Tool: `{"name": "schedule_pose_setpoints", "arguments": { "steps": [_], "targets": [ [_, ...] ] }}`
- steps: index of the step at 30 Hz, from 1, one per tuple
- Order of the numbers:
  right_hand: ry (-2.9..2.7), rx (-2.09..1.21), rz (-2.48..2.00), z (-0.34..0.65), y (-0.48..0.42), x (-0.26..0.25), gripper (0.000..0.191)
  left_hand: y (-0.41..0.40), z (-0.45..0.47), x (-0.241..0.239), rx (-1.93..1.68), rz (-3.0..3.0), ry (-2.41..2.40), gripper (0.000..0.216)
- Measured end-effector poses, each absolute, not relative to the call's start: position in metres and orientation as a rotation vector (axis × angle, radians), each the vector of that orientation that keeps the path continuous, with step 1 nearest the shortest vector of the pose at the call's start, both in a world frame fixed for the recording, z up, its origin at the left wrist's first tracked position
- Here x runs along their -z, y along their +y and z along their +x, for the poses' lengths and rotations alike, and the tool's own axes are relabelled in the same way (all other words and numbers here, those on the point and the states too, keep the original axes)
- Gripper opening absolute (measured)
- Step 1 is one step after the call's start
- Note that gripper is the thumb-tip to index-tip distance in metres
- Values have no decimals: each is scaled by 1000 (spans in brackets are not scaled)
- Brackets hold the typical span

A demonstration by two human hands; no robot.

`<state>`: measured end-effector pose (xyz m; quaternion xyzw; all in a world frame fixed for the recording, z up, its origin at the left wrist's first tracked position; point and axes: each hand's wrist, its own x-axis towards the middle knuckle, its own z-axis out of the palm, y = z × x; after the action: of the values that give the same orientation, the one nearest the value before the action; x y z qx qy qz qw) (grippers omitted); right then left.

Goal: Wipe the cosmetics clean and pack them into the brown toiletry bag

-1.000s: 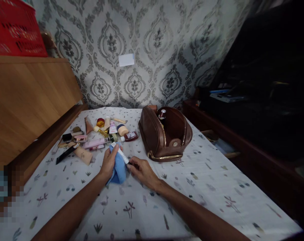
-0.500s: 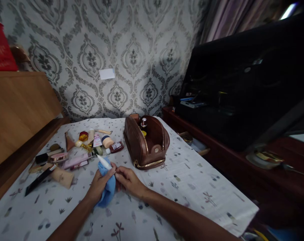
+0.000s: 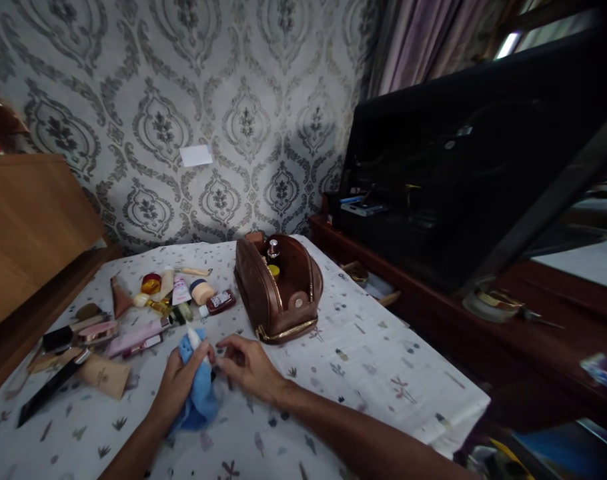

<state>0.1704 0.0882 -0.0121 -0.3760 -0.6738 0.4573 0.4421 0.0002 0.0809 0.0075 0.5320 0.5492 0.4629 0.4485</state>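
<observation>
Your left hand (image 3: 176,380) is clamping a white tube (image 3: 196,341) together with a blue cloth (image 3: 199,395), the thumb pressing along the tube and the cloth bunching behind and below it. The tube is leaning, its narrow end pointing up and away from you, and it is sitting in front of the spread of cosmetics, to the left of the brown bag (image 3: 256,293). Your right hand (image 3: 253,370) is hovering just beside the tube's lower end, fingers loosely curling; blur is hiding whether they are touching it or pinching anything small.

You are probably handling something light and smooth-walled here, likely plastic that is giving a little under pressure and turning slippery against bare skin. The cloth is looking soft and limp, so it is likely adding friction but no support. The middle of the tube's body is offering the surest hold, with light, even pressure; squeezing hard near the tapered end is risking a dent.

On the tabletop (image 3: 363,380), a dark red bottle (image 3: 221,302) is lying between the cosmetics and the bag, and a beige tube (image 3: 106,377) is resting at the near left. The bag is standing open, a silver-capped bottle (image 3: 273,249) showing inside.
</observation>
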Motion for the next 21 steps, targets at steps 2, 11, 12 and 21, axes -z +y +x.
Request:
{"name": "schedule_pose_setpoints", "arguments": {
  "steps": [2, 11, 12, 21],
  "targets": [
    [-1596, -1121, -900, 173, 89, 8, 39, 80, 0, -7, -1119, 1401, 1402, 48],
    [-1465, -1224, -739, 174, 87, -2, 37, 73, 9, -9, -952, 1717, 1194, 35],
    [-1457, -1231, -737, 174, 88, -2, 37, 73, 9, -9, -951, 1718, 1193, 36],
    [-1430, -1258, -730, 174, 95, 1, 46, 75, 7, -3, -861, 1717, 1192, 38]
  ]
}}
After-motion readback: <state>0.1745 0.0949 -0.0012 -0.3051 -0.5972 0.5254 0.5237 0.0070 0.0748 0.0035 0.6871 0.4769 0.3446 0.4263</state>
